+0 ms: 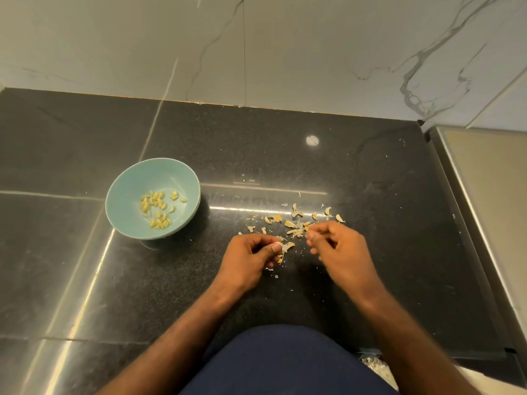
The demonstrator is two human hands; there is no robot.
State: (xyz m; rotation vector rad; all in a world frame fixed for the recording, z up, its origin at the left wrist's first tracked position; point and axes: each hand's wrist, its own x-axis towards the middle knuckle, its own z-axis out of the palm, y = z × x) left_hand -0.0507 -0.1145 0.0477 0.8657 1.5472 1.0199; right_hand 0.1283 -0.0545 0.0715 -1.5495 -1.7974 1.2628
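You are working in a home kitchen. A polished black granite countertop (285,155) meets a marble-veined tile backsplash (299,52), and a teal bowl (134,182) of peeled garlic cloves (157,208) sits on it.

I see a pale teal bowl (127,187) at nine o'clock holding yellowish cloves (157,207); black speckled counter (376,201), grey-veined white wall (299,52) at twelve.

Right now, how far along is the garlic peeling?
Done: a scatter of peeled cloves lies in the blue bowl. In hand: the left hand pinches a half-skinned clove; the right hand reaches into the scraps. Left: several pieces on the counter beyond the hands, some seemingly unpeeled.
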